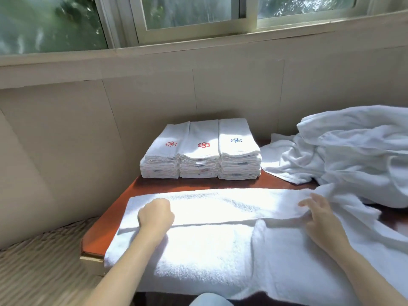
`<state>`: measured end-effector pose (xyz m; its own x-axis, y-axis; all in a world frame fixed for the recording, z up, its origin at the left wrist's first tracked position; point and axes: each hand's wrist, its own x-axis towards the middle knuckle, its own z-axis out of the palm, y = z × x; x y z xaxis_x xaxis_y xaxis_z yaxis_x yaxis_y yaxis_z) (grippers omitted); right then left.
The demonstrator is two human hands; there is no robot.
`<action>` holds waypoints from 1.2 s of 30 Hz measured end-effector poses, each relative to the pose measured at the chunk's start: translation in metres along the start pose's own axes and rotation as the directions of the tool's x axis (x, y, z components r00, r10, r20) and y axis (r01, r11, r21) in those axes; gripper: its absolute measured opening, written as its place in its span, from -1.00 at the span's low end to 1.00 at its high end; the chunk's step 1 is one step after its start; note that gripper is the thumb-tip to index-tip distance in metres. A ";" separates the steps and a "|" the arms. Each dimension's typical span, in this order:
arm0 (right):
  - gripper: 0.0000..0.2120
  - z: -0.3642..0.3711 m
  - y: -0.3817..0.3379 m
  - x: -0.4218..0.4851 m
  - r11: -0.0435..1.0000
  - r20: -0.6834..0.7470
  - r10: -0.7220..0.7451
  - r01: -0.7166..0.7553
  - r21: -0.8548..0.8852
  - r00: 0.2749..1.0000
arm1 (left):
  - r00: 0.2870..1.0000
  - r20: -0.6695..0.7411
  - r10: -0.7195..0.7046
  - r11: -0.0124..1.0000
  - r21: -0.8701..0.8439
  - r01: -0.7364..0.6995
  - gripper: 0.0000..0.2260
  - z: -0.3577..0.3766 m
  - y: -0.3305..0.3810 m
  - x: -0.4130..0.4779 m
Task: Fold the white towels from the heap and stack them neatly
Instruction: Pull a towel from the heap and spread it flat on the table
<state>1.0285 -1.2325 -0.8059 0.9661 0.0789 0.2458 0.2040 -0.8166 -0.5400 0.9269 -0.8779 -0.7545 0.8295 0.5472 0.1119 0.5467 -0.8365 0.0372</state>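
A large white towel lies spread across the near part of the red-brown table, its far edge folded over toward me. My left hand is curled in a fist and grips the folded edge near the towel's left end. My right hand rests on the fold at the right, fingers spread and slightly bent over the cloth. Behind the towel stand three stacks of folded white towels, side by side, two with red emblems and one with a blue emblem. The heap of loose white towels fills the right.
A beige panelled wall with a window above runs behind the table. A woven wicker surface lies low at the left, beside the table's cut corner. A strip of bare table shows between the stacks and the spread towel.
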 end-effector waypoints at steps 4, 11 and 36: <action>-0.55 -0.025 0.011 -0.006 0.935 -0.231 0.272 -0.200 0.293 0.934 | 0.943 0.149 0.297 0.945 -0.189 -0.268 -0.69 -0.005 0.113 -0.016; -0.61 -0.064 0.052 -0.018 0.953 -0.283 0.252 -0.289 -0.097 0.925 | 0.653 0.010 0.757 0.613 -0.355 -0.706 -0.56 0.038 0.245 -0.057; -0.88 -0.097 0.094 0.003 0.898 -0.309 0.438 -0.423 0.119 0.844 | 0.378 -0.122 0.918 0.268 -0.511 -0.817 -0.71 0.045 0.224 -0.075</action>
<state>1.0354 -1.3639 -0.7778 0.8561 -0.4678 0.2198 -0.2064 -0.6992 -0.6845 0.9926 -1.1048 -0.7992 0.8013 -0.5647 0.1977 -0.5890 -0.6867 0.4259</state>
